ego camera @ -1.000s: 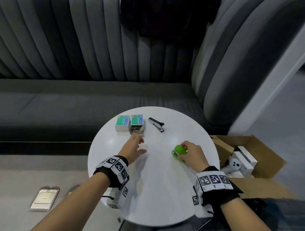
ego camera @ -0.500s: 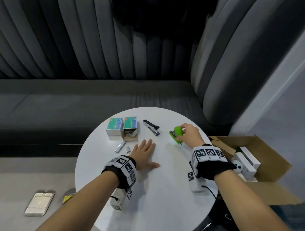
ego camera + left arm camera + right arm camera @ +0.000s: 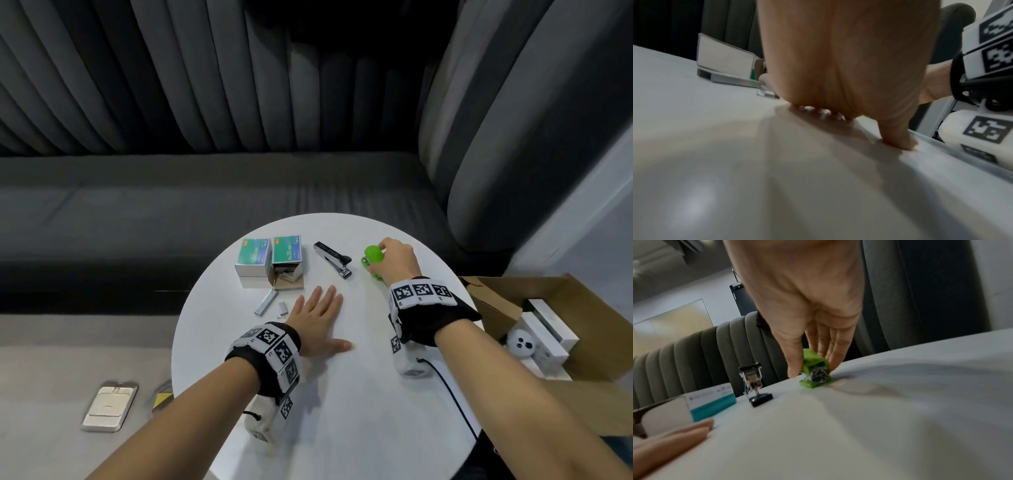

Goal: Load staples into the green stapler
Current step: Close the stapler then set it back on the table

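Black stapler between staple boxes and finger-pinched green stapler; left hand flat.

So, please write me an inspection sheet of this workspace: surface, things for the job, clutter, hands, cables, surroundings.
Surface: round white table.
Job's things: green stapler on the table; two staple boxes, the right one open; long staple strip and short staple piece loose beside them.
Clutter: black stapler between the boxes and the green stapler.
Hands: left hand flat on the table, holding nothing; right hand grips the green stapler.
Cables: black cable from the right wrist unit.
Surroundings: grey sofa; cardboard box with white items.
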A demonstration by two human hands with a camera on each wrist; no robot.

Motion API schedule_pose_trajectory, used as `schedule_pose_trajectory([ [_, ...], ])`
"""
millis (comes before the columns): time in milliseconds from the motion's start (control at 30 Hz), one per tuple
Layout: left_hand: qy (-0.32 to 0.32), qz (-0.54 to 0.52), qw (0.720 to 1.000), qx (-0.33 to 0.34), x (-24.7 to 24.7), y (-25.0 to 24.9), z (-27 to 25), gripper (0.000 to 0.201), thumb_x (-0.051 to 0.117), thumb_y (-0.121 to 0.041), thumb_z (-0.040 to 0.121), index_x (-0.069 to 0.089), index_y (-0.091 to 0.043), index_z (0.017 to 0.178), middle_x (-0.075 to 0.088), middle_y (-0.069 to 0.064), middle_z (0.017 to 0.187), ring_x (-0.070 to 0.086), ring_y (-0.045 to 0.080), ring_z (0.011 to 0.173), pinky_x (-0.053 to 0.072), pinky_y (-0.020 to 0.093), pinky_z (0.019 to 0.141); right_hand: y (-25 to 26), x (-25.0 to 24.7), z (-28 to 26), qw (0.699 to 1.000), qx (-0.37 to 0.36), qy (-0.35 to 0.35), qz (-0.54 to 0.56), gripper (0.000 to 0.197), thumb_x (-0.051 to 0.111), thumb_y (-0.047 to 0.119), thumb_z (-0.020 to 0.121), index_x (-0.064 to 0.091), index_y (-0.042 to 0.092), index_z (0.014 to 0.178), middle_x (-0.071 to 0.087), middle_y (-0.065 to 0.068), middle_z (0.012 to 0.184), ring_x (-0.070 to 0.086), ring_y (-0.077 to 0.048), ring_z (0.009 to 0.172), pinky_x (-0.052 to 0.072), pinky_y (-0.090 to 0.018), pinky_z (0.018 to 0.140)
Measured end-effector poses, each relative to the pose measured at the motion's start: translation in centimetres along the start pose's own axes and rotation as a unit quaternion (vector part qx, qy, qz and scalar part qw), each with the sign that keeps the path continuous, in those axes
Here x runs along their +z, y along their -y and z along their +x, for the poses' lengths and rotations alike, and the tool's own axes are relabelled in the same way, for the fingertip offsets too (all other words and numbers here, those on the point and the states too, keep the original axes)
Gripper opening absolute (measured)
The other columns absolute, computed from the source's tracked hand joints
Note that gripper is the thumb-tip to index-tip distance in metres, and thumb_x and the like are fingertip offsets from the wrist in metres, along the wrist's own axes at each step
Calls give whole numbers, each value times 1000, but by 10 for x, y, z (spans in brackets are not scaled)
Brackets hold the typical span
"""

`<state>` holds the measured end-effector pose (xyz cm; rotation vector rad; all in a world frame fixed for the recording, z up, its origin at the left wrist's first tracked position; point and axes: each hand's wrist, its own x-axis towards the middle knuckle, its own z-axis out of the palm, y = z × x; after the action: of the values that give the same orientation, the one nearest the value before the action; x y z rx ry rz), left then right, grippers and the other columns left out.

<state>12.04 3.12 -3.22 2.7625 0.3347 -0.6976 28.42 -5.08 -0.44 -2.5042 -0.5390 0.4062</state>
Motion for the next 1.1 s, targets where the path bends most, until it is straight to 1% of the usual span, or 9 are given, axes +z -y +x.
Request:
schedule_pose_trajectory([
  [67,0,-1,1000,1,0,0,-1,90,40,-59,86,-11,-15,145,-18,3,156,-18,24,143,-6,46,117,0,2,-1,1000,10,-7,14,42,71,15,75,55,3,113,59,-21,117,56,-37,106,48,-39,86],
  [200,0,1,1000,2,-1,0,-1,90,40,-59,86,-11,-14,145,-19,4,155,-18,25,143,-6,46,117,1,8,-3,999,10,-15,44,44,73,17,74,55,2,111,61,-23,113,58,-37,103,48,-40,86],
  [300,3,-1,1000,3,-1,0,-1,90,40,-60,85,-12,-15,145,-19,4,155,-19,24,143,-7,46,117,1,12,-3,999,8,-8,47,45,73,20,74,55,3,112,61,-22,113,58,-36,104,47,-38,85],
  [433,2,-1,1000,5,0,0,0,90,39,-60,85,-12,-15,144,-20,4,155,-19,24,143,-7,46,117,2,13,-3,998,4,-1,59,43,73,19,74,56,1,110,62,-23,111,58,-35,103,46,-36,84],
  [500,4,-1,1000,3,1,0,1,91,39,-60,85,-12,-15,144,-20,3,155,-19,24,143,-8,46,117,2,13,-3,998,2,2,62,44,73,20,74,55,1,110,62,-23,112,58,-34,104,45,-35,85],
  [633,7,3,1000,-5,1,0,2,91,40,-60,85,-13,-15,144,-20,3,155,-19,24,143,-7,46,117,0,13,-7,998,4,14,60,47,72,26,77,54,3,114,62,-19,117,56,-31,110,42,-31,86],
  [767,7,2,1000,-9,0,-1,2,91,41,-60,85,-12,-16,144,-19,2,155,-18,23,143,-6,46,117,-5,7,-12,998,4,34,59,52,69,28,79,50,5,122,60,-17,123,53,-30,115,41,-30,90],
  [933,-5,-8,1000,-17,-1,-4,0,91,43,-59,84,-10,-16,145,-17,2,156,-16,23,144,-4,46,117,-11,0,-27,998,5,49,38,62,67,29,81,41,5,132,51,-20,131,45,-32,125,37,-35,100],
  [1100,1,-25,1000,-16,-2,-5,-9,97,51,-57,82,-9,-15,145,-15,3,156,-14,25,144,-2,47,118,-22,-6,-54,998,-1,62,2,67,65,30,83,34,7,137,42,-21,134,40,-34,127,34,-37,103],
])
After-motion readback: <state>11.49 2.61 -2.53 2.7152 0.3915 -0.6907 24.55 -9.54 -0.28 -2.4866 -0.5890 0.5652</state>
